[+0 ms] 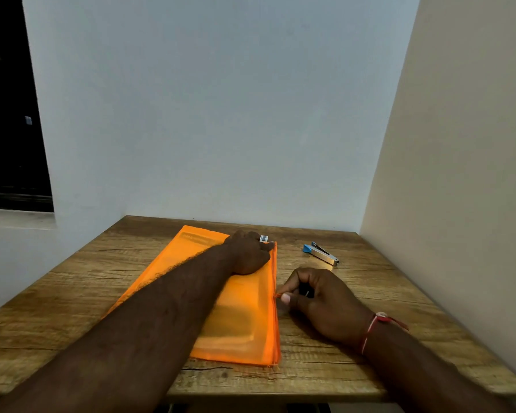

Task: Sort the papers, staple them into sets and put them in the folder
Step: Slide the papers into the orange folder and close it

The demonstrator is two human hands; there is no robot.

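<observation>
In the head view, we are reading the table as a clock face, with six nearest us. The orange folder is lying flat across the middle, running from about six up toward twelve, with its zip edge facing three.

Our left hand is reaching over the folder to its far corner at about twelve. Its fingers are curled down and seem to be pinching the top end of the zip edge to steady it. Our right hand is sitting just beside the folder at three. Thumb and forefinger are closing tightly on the small zipper pull, which is standing roughly midway along the edge.

Pale papers are showing through the orange at the near end, so they look to be lying inside. No loose sheets are showing on the wood. The stapler is resting apart from both hands at about one o'clock.

From this we are judging that the sorting, stapling and filing are probably finished. We are working only on the zip now. We cannot tell which stretch of the zip is shut, so what is remaining is most likely running the pull to its end.
</observation>
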